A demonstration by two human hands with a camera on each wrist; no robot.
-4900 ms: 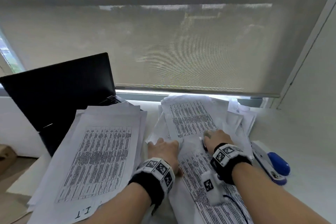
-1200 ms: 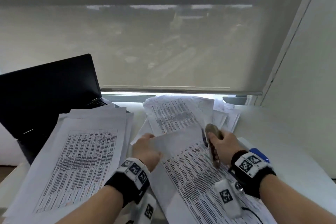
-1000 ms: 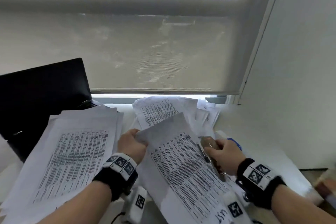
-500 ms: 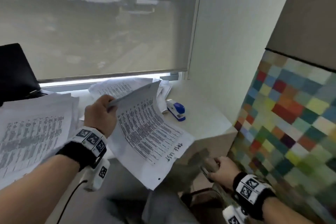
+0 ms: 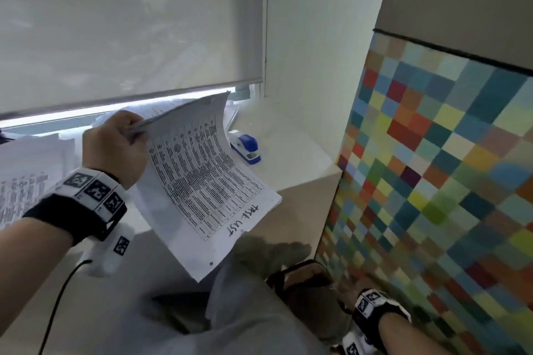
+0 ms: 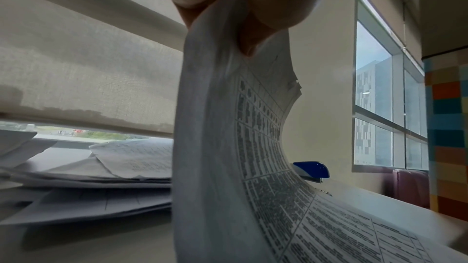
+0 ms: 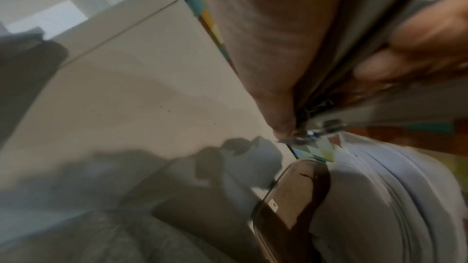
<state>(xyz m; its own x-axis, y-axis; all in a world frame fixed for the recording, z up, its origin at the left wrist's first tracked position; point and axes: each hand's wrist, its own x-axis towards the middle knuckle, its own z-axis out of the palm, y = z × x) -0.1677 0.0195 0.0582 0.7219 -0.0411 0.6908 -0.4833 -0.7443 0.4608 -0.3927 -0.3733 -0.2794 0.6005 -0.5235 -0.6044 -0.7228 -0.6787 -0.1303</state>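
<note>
Paper sheaf (image 5: 202,176) over white desk (image 5: 288,158); roller blind (image 5: 129,23) behind, checkered wall (image 5: 432,167) right.

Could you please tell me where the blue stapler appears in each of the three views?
Head: the blue stapler lies on the white desk, right of the papers that the left hand holds up.
Left wrist: the blue stapler shows centre right, peeking out behind the papers' curved edge.
Right wrist: not in it; the right hand grips a different, grey tool.
Shared landmark: the coloured checkered wall, seen in all three.
</note>
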